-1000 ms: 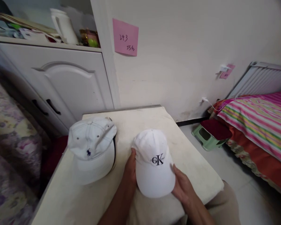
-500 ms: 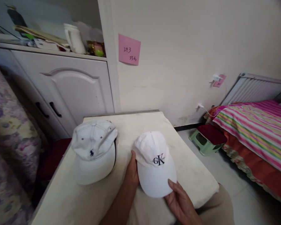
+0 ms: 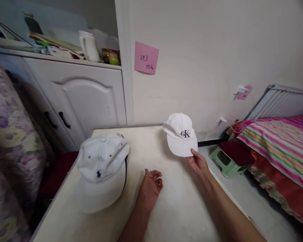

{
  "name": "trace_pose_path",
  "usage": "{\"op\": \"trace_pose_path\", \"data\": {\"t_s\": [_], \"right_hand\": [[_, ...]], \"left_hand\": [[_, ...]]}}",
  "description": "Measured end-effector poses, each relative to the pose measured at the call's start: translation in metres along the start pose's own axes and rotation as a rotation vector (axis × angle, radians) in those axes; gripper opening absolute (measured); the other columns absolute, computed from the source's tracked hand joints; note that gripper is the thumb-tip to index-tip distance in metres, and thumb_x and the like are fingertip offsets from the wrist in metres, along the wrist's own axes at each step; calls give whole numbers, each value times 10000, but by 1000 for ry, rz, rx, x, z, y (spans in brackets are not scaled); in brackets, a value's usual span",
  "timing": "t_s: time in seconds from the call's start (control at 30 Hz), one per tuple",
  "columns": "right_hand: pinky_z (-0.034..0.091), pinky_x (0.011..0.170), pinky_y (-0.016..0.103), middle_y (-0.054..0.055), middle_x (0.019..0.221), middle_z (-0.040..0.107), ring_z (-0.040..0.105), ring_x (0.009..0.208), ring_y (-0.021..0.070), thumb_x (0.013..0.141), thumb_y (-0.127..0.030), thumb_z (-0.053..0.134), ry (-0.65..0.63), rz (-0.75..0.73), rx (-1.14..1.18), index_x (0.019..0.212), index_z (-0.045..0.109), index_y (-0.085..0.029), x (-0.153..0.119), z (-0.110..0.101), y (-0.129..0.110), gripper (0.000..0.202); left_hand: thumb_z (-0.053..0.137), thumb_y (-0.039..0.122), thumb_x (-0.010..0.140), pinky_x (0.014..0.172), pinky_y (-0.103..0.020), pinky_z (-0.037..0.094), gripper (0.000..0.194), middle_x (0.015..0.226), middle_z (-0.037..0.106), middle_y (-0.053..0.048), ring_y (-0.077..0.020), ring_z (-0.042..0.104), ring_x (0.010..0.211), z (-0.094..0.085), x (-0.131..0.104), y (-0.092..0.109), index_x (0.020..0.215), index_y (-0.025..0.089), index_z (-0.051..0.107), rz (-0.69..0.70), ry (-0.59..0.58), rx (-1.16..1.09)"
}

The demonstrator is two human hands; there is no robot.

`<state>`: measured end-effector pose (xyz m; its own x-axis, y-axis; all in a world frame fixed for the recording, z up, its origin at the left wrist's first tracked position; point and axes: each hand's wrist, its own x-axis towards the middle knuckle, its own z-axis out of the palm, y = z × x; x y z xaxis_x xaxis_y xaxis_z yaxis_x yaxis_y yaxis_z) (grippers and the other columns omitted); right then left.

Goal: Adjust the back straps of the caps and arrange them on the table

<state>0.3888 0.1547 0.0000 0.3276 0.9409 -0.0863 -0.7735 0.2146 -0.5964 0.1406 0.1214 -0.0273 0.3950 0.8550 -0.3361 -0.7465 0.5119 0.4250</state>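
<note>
My right hand [image 3: 199,163] grips the brim of a white baseball cap [image 3: 178,126] with dark "CK" letters, thumb on top and fingers underneath. The cap is over the far right part of the white table [image 3: 181,198]; whether it touches the tabletop I cannot tell. Over the middle of the table is my left hand [image 3: 150,188], holding nothing, its fingers loosely curled and apart. A pale, light-blue-grey baseball cap [image 3: 101,161] with a small dark horse-rider emblem lies on the table's left side, brim toward me.
Behind the table stand a white cabinet [image 3: 88,94] and a wall with a pink note [image 3: 146,57]. A green stool [image 3: 229,161] with a dark red top stands on the floor at right, beside a striped bed [image 3: 280,144]. Floral fabric [image 3: 12,134] hangs at far left.
The white CK cap has moved away from me and to the right, carried by my right hand. My left hand has let go of it. The other cap stays in place.
</note>
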Motion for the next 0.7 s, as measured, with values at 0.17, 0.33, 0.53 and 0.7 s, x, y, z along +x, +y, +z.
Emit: {"op": "trace_pose_path", "data": {"t_s": [0.17, 0.33, 0.53, 0.7], "right_hand": [[583, 949, 271, 74, 1217, 747, 691, 1156, 169, 830, 28, 568, 32, 17, -25, 1350, 577, -180, 66, -14, 6, 560], [614, 906, 330, 110, 1203, 746, 687, 1164, 212, 822, 40, 563, 91, 79, -90, 1269, 625, -157, 76, -44, 8, 492], [633, 882, 366, 129, 1173, 745, 689, 1146, 243, 832, 25, 565, 169, 71, -197, 1202, 639, -128, 73, -63, -4, 407], [661, 781, 333, 108, 971, 775, 748, 899, 216, 840, 16, 577, 237, 35, -305, 1108, 643, -106, 70, -71, -9, 302]], "left_hand": [[516, 447, 992, 505, -220, 458, 376, 760, 665, -32, -101, 573, 532, 2, 3, -2, 806, 141, 631, -20, 37, 58], [602, 434, 951, 501, -217, 436, 325, 761, 659, -26, -95, 558, 529, 3, 5, -4, 799, 149, 633, -38, 58, 86], [614, 380, 949, 509, -214, 442, 272, 768, 656, -23, -93, 557, 541, 3, 4, -4, 811, 147, 638, -41, 19, 98], [627, 346, 941, 506, -213, 454, 238, 774, 663, -25, -92, 567, 539, 1, 5, -4, 819, 143, 637, -40, 2, 97]]}}
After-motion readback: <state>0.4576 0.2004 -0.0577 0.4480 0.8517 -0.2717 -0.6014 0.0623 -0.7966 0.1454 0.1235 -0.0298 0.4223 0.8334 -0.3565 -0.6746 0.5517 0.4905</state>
